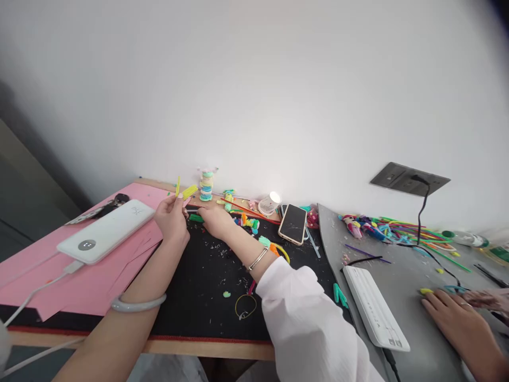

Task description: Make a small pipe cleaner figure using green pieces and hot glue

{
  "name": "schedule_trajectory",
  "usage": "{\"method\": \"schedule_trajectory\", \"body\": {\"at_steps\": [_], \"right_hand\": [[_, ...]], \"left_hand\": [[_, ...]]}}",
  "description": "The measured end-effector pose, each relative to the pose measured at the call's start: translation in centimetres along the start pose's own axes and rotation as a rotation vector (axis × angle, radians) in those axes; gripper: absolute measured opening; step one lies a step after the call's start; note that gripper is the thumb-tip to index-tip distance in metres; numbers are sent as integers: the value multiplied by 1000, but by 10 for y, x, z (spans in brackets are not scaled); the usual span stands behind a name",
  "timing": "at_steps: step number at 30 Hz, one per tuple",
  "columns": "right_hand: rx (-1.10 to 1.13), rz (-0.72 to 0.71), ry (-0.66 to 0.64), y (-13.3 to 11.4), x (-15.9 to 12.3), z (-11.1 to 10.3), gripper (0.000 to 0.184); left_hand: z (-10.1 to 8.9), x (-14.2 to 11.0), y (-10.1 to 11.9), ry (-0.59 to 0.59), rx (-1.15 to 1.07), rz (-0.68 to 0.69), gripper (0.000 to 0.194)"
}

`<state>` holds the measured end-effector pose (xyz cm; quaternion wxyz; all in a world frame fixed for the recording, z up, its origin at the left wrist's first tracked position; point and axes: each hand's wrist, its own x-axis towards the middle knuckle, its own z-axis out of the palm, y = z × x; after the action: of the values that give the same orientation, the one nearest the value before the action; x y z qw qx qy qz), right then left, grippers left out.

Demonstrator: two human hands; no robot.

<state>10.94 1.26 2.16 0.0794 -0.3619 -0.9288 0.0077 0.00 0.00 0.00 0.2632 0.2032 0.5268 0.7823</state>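
White sleeve closest, R arm. L hand pinches yellow strip above black mat. R hand on mat just beside it, fingers curled at green piece; grip unclear. Phone at mat's R edge.

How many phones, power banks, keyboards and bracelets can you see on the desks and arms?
Phones: 1, the black phone
Power banks: 1, the white power bank
Keyboards: 1, the white keyboard
Bracelets: 2, the pale bangle on the left arm and the silver bracelet on the right arm
Total: 5
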Motion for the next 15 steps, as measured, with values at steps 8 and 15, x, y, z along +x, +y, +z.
{"method": "schedule_trajectory", "body": {"at_steps": [8, 15], "right_hand": [[181, 203, 144, 23, -55, -46, 30], [501, 515, 425, 53, -167, -57, 29]], "left_hand": [[-1, -3, 0, -52, -42, 1, 20], [6, -38, 2, -501, -18, -63, 33]]}}
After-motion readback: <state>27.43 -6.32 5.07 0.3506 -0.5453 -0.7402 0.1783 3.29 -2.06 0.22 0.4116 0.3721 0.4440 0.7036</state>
